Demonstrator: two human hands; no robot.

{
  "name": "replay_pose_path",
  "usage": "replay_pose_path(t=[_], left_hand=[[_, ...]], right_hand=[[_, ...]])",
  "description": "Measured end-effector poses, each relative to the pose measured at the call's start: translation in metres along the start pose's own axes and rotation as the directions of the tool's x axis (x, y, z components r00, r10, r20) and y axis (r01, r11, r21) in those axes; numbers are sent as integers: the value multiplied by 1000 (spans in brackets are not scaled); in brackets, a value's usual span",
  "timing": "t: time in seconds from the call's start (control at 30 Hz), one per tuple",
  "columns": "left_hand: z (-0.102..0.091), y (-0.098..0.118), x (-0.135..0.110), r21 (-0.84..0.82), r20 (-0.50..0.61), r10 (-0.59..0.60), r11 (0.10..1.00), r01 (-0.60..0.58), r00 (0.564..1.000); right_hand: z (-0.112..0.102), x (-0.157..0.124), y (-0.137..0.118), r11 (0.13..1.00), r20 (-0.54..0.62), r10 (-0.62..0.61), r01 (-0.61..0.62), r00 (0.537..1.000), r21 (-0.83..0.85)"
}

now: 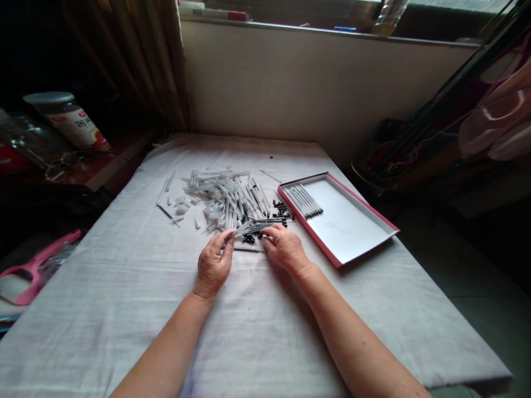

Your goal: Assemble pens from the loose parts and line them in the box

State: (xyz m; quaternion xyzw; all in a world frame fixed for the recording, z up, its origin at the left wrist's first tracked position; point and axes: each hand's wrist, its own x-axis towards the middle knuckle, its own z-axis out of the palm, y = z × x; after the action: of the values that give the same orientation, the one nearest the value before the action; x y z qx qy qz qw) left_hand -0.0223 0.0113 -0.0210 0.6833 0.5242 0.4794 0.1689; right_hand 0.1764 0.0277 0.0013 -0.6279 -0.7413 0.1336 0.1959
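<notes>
In the head view, taking clock directions from the hands, the left hand [214, 262] pinches a bundle of thin dark rods [260, 227], probably refills, between thumb and fingers. The bundle lies across the gap between the two hands and points to about 2 o'clock. The right hand [286, 249] has its fingertips at the far end of the bundle, among small black plugs [284, 208]; whether it is clamped on anything I cannot tell. The hands are apart, joined only by the bundle. A pale tube [249, 248] lies on the cloth-covered counter [145, 331] between them.

At 11 to 12 o'clock, just beyond the hands, is a heap of pale tubes [234, 193], jumbled, with some dark lengths among them. Short white caps [197, 223] are scattered at 10 o'clock.

At 2 o'clock sits a pink-edged tray [313, 235]. In its far left corner one neat row of pens [304, 200] lies side by side, black ends toward 5 o'clock.

As far as this shows, I judge the work to be at an early stage: that single row is laid out, while the far larger share of tubes, caps and plugs remains loose.
</notes>
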Motion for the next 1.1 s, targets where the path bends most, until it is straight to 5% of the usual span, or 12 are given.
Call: replay_pose_path(t=[0.23,0.37,0.53,0.77,1.1], left_hand=[[0,-3,0,66,59,90,993,-94,994],[-1,-5,-1,107,93,98,988,-108,991],[-1,-4,-3,181,147,122,972,-148,982],[-1,3,-5,225,201,129,959,-174,971],[-1,9,-6,240,260,195,936,-259,946]], right_hand=[[6,5,-3,992,18,-23,25,1000,-122],[10,2,3,984,-74,-25,37,997,172],[11,-16,10,664,-94,157,-34,983,747],[5,-29,10,395,52,265,-157,963,905],[3,-27,7,331,69,255,-154,964,931]])
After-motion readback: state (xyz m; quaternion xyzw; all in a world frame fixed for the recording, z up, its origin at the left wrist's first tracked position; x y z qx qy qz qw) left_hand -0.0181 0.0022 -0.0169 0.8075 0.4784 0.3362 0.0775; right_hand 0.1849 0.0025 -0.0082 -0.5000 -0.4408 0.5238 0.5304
